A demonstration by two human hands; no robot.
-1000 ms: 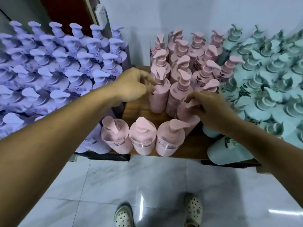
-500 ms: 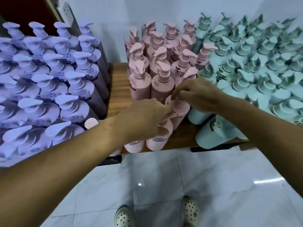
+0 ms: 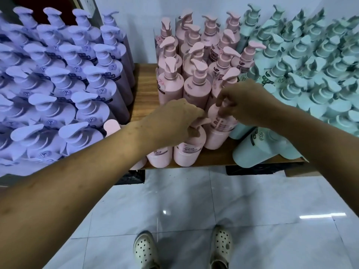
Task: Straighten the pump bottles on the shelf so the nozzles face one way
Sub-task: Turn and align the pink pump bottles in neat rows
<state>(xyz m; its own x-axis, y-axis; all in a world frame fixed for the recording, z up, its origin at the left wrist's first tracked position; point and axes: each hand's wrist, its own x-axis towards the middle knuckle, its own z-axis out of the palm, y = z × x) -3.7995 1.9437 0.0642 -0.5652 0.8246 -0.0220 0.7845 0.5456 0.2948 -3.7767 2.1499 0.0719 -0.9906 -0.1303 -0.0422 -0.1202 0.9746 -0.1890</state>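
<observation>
Wood shelf [image 3: 144,88] against white wall [image 3: 143,26], marble floor [image 3: 252,220], left hand [image 3: 172,121] and right hand [image 3: 246,101] each pinching pink pumps.

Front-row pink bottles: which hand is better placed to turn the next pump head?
Probably the left hand: it sits on the front pink bottle, fingers at its pump. The right hand is busy on the bottle behind.

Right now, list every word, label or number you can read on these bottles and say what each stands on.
None can be read.
Purple bottles: a round white logo on the shoulder and a dark label band, blurred.
Pink bottles: dark print on the labels, too small and blurred.
Front pink bottle: white lettering on a dark band, blurred.
Green bottles: dark label marks, unreadable.
</observation>
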